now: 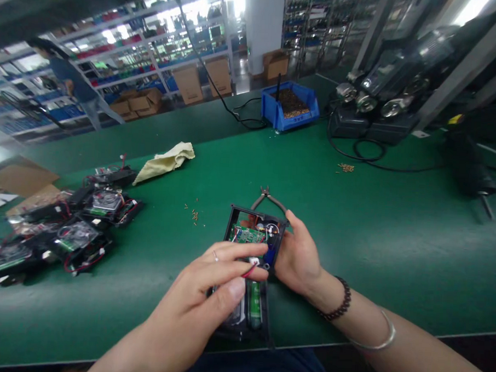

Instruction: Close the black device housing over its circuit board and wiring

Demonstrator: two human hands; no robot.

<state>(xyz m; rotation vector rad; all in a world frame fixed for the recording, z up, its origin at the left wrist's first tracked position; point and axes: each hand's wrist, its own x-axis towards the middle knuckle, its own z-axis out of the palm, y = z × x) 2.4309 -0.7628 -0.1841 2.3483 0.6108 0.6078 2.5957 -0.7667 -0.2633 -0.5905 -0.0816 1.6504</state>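
Close to the table's front edge is an open black plastic housing [235, 214], with a green circuit board [249, 235] and thin wires in its upper half. A green strip [255, 304] shows in its lower half. My right hand [300, 257] grips the housing from the right side; some of its fingers are hidden beneath. My left hand [202, 288] reaches across the housing, its fingers closed about a small white connector [254, 260] on a red and black wire. Just beyond the housing lie cutting pliers [266, 194], jaws facing away.
Several similar assemblies [79, 239] are piled at left, near a yellow cloth [164, 163]. Loose brass screws [194, 215] lie left of the pliers, more screws [346, 168] at right. A blue bin [302, 122], black cables and a dark power screwdriver [471, 163] are farther off. A person [77, 82] walks behind.
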